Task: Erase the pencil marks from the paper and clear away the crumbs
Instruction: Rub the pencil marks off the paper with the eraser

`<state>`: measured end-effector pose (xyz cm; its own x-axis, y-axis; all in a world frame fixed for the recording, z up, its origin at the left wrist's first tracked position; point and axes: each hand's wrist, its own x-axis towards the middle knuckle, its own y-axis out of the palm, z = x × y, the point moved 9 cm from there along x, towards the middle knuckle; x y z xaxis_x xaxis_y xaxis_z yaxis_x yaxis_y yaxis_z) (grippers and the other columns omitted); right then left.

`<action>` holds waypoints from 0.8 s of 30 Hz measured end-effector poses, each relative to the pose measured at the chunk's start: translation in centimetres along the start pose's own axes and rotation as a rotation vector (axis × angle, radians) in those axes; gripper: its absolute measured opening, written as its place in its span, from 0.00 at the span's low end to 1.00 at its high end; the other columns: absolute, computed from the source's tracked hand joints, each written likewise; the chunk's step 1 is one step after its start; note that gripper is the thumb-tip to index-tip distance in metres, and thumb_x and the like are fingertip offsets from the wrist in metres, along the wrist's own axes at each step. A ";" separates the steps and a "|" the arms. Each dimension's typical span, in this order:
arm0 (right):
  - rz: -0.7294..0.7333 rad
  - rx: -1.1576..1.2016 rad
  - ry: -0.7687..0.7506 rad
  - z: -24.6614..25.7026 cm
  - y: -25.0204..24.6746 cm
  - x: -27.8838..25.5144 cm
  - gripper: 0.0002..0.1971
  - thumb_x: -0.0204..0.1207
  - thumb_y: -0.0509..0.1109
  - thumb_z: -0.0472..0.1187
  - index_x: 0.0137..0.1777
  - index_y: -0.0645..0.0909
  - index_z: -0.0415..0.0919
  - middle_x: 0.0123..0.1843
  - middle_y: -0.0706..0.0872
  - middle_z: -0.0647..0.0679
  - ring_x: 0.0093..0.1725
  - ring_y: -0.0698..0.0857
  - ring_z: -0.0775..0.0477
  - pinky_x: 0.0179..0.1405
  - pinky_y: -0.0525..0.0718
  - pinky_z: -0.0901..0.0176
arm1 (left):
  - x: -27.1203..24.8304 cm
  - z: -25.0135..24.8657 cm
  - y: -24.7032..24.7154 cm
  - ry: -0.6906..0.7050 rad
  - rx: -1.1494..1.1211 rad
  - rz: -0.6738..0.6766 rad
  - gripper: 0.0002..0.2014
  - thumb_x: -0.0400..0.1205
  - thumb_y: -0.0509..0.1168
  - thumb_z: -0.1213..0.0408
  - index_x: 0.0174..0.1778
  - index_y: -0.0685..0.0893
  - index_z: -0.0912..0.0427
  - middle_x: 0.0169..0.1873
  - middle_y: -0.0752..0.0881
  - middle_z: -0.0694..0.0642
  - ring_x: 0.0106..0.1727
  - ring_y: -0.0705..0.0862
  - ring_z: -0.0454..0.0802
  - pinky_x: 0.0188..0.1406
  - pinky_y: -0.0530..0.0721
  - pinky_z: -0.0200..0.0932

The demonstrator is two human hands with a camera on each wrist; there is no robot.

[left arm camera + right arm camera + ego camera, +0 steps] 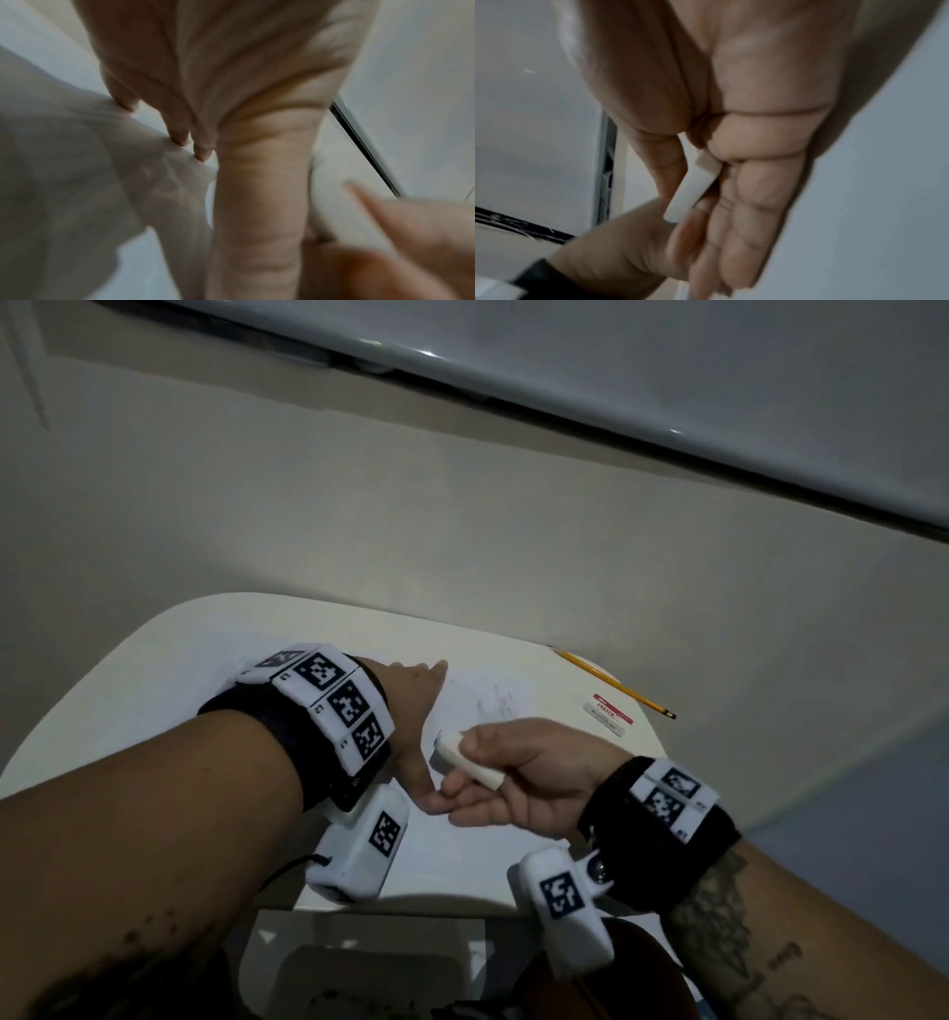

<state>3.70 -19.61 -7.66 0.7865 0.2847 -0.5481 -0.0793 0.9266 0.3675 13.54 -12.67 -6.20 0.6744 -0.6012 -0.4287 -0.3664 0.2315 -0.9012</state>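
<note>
A white sheet of paper (488,829) lies on a small white desk (154,690), with faint pencil marks (495,706) near its far part. My left hand (413,711) lies on the paper with straight, spread fingers; in the left wrist view its fingertips (180,136) press the wrinkling paper (64,162). My right hand (513,762) pinches a white eraser (470,762) between thumb and fingers, just in front of the marks and beside the left thumb. The right wrist view shows the eraser (693,186) held slantwise in the fingers. No crumbs can be made out.
A yellow pencil (611,681) lies at the desk's far right corner. A red and white eraser sleeve (608,709) sits just in front of it. The desk's rounded edges drop off to the floor on the left and right.
</note>
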 end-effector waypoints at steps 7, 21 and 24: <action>-0.500 0.283 -0.284 3.6 -6.3 -0.2 0.18 0.89 0.57 0.41 0.67 0.76 0.25 0.53 0.88 0.34 0.51 0.89 0.40 0.44 0.91 0.52 | -1.1 0.5 0.2 0.022 0.087 0.019 0.67 0.60 0.78 0.31 0.84 0.49 0.63 0.83 0.57 0.60 0.83 0.60 0.57 0.78 0.67 0.60; -0.571 0.397 -0.335 1.1 -5.4 -1.9 0.16 0.90 0.56 0.42 0.67 0.75 0.31 0.45 0.89 0.37 0.44 0.92 0.41 0.44 0.91 0.51 | -1.4 0.9 0.6 0.051 0.109 -0.004 0.67 0.61 0.75 0.29 0.85 0.48 0.63 0.85 0.52 0.61 0.85 0.56 0.57 0.79 0.65 0.62; -0.531 0.477 -0.332 2.1 -4.2 -2.0 0.20 0.90 0.55 0.47 0.53 0.80 0.30 0.39 0.90 0.36 0.48 0.88 0.37 0.50 0.88 0.49 | -1.7 0.9 0.5 0.053 0.106 -0.016 0.67 0.62 0.75 0.29 0.85 0.48 0.63 0.85 0.53 0.60 0.85 0.56 0.57 0.79 0.64 0.62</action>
<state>3.70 -24.60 -6.56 0.7931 -0.3250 -0.5151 0.5711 0.6908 0.4435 12.79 -10.90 -5.99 0.6435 -0.6446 -0.4128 -0.2844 0.2993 -0.9108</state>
